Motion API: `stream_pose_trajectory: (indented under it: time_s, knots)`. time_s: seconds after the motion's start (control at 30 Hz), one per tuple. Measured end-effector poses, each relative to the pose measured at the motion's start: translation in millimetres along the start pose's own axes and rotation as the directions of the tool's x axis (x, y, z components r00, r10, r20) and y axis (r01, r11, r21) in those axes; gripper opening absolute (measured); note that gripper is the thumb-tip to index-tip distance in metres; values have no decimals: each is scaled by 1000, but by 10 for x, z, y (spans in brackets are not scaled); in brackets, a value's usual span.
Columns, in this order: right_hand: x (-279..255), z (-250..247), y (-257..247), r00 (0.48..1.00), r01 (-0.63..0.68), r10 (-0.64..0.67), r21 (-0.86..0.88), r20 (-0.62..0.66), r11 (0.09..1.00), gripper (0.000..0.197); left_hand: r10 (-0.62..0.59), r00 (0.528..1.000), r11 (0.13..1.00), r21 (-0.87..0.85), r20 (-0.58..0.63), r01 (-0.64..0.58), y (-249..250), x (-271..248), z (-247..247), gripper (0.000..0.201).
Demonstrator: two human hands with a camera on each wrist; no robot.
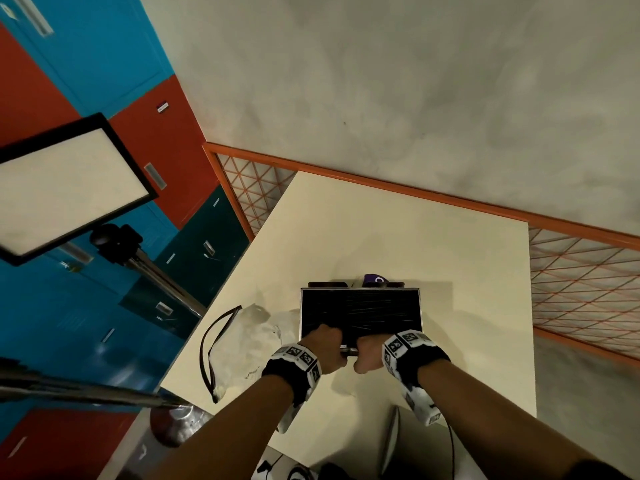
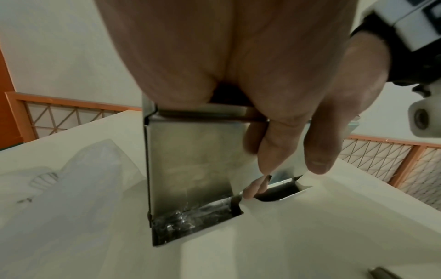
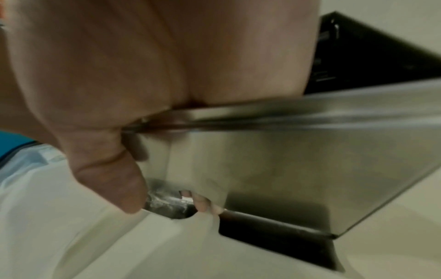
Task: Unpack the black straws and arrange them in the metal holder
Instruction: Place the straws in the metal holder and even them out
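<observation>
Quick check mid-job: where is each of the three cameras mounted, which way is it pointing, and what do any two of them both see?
Head: worn on the head, looking down at the table; both forearms, left hand and right hand grip the metal holder of black straws.
Left wrist: looks along the left palm at the holder's front wall; empty plastic bag beside it.
Right wrist: looks along the right palm at that wall.
Shared: both wrist views show the holder's rim and wall.

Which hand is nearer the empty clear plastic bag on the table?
Left. The left hand grips the metal holder's near rim at its left end, next to the clear plastic bag. The right hand grips the same rim further right, away from the bag.
</observation>
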State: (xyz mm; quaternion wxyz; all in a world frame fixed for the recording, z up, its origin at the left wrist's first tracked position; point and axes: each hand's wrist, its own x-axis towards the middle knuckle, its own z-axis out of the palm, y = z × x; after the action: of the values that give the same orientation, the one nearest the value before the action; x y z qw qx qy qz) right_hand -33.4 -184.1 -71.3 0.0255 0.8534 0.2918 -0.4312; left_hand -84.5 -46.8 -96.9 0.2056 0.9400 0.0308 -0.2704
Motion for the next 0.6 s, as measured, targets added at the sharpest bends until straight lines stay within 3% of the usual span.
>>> stream_pose_trajectory:
  time_s: [0.33,0.5,0.6]
  knots:
    - [-64,-69,81,992,35,-27,63,-120,997,29,84,994,981,178,-64,-72,-9,46,-33,31]
    - [-162,-236,96,991,43,-33,81,-129,996,23,248,960,969,54,-134,-242,-39,51,-193,15]
    - [-210,-325,128,982,100,-88,70,-167,993,20,310,920,945,-29,-242,-326,-101,85,-274,31]
